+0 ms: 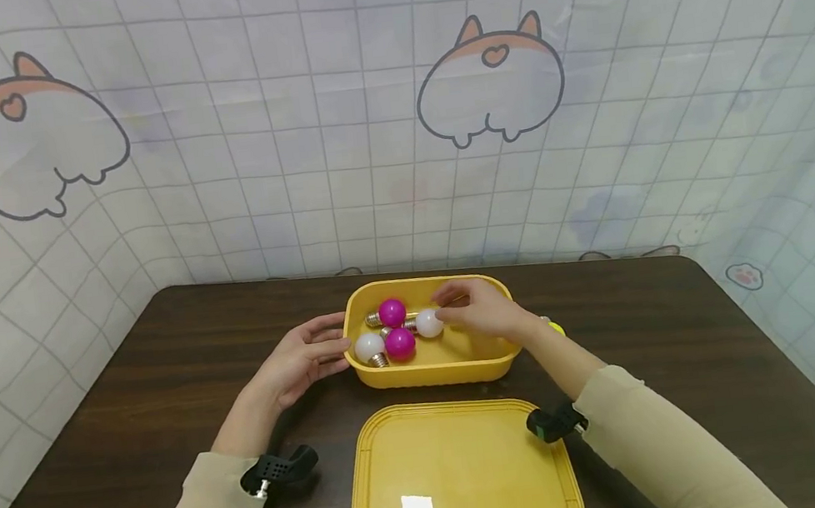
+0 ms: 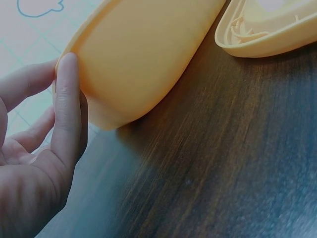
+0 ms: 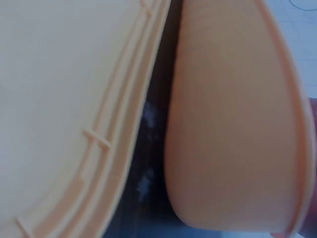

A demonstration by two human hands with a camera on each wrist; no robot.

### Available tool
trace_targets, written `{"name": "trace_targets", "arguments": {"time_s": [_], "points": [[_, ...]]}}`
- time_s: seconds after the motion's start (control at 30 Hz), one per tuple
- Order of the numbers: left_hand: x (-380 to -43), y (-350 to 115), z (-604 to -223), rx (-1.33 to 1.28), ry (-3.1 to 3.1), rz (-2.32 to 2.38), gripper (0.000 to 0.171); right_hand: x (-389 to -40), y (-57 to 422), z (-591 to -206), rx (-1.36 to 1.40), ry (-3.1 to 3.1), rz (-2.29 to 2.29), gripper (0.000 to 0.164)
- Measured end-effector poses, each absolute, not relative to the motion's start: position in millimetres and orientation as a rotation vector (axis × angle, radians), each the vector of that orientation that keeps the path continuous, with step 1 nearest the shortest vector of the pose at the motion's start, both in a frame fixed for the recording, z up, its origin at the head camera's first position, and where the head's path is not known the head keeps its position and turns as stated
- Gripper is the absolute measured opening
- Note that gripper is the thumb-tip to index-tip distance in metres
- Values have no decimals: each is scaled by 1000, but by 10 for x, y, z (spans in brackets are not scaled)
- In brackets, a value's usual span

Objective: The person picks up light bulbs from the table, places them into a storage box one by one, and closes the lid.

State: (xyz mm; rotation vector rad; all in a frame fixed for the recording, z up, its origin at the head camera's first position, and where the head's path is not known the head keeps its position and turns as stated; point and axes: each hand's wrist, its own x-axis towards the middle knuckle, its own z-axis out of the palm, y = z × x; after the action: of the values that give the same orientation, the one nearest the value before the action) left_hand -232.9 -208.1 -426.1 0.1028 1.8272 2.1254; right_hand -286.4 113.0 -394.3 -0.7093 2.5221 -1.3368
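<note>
A yellow plastic box (image 1: 432,375) holds magenta light bulbs (image 1: 400,344) and white ones, grouped at its left half. My left hand (image 1: 306,356) touches the box's left end, its fingers fairly straight against the rim. The left wrist view shows those fingertips (image 2: 69,67) on the box edge. My right hand (image 1: 477,309) reaches over the right part of the box, thumb and forefinger apart, the thumb at the edge of a white bulb (image 1: 429,323). That bulb lies on its side. In the right wrist view the box wall (image 3: 233,124) hides nearly all of the hand.
A yellow lid (image 1: 462,466) lies flat in front of the box, between my forearms. Something bright yellow (image 1: 556,327) shows partly behind my right wrist. Everything stands on a dark wooden table (image 1: 132,419), with a tile-patterned cloth (image 1: 337,170) behind.
</note>
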Motion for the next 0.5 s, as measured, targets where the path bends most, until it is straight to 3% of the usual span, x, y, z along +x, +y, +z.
{"name": "trace_targets", "arguments": {"time_s": [0.5], "points": [[-2321,-2079,-4241,99,1828,2119,64,-2731,1567,-3725,-574,2522,-1803,32]]}}
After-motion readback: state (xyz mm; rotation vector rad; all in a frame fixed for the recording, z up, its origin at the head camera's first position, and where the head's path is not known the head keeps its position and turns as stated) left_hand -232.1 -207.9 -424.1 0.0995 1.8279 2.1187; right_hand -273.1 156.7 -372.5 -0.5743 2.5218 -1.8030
